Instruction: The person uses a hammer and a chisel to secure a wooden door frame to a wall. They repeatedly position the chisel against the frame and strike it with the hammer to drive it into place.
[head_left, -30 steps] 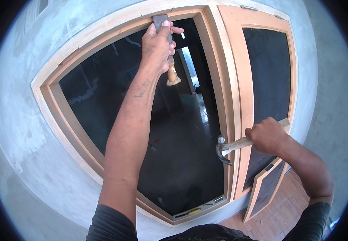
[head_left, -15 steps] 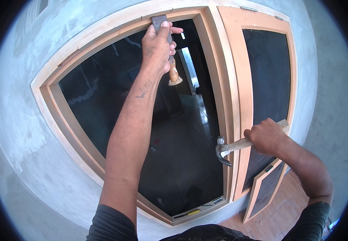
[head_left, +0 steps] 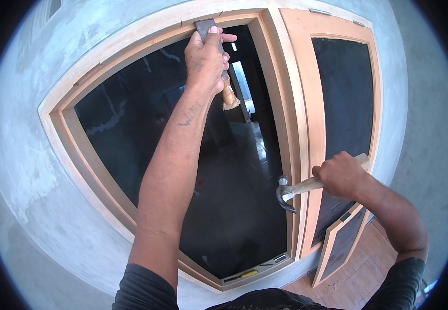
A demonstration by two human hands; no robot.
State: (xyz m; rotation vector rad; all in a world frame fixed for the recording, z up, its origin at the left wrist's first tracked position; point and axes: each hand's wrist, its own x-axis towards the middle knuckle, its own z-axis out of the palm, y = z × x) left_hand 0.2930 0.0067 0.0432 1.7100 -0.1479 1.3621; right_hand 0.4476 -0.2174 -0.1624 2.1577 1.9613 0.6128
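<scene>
The left hand (head_left: 207, 62) is raised overhead with its fingers wrapped tight around a chisel (head_left: 218, 67). The index finger sticks out straight to the right; the others are curled closed. The chisel's flat grey metal blade pokes up above the knuckles, and its tip rests against the underside of the top rail of a light wooden window frame (head_left: 131, 39). Its worn wooden handle end, pale and frayed, juts out below the palm. The left forearm runs down from the hand to the lower edge of the view, ending in a dark sleeve.

The right hand (head_left: 340, 174) is lower and to the right, closed in a full fist around the pale wooden handle of a claw hammer (head_left: 306, 186). The hammer lies nearly level, well apart from the chisel. Its dark metal head points left, with the claw curving downward, in front of the upright centre post (head_left: 297, 129) of the frame. The handle's far end shows just past the right side of the fist.

The frame holds 2 openings. The wide left one is dark, with dim shapes of a room beyond or reflected in it. On its bottom ledge lies a small yellow tool (head_left: 247, 274); what kind cannot be told. The narrower right one holds a wooden sash (head_left: 374, 103) with dark glass, and a smaller sash (head_left: 340, 248) below it hangs tilted. Grey plastered wall (head_left: 32, 170) surrounds the frame, and a patch of reddish floor (head_left: 368, 274) shows at lower right.
</scene>
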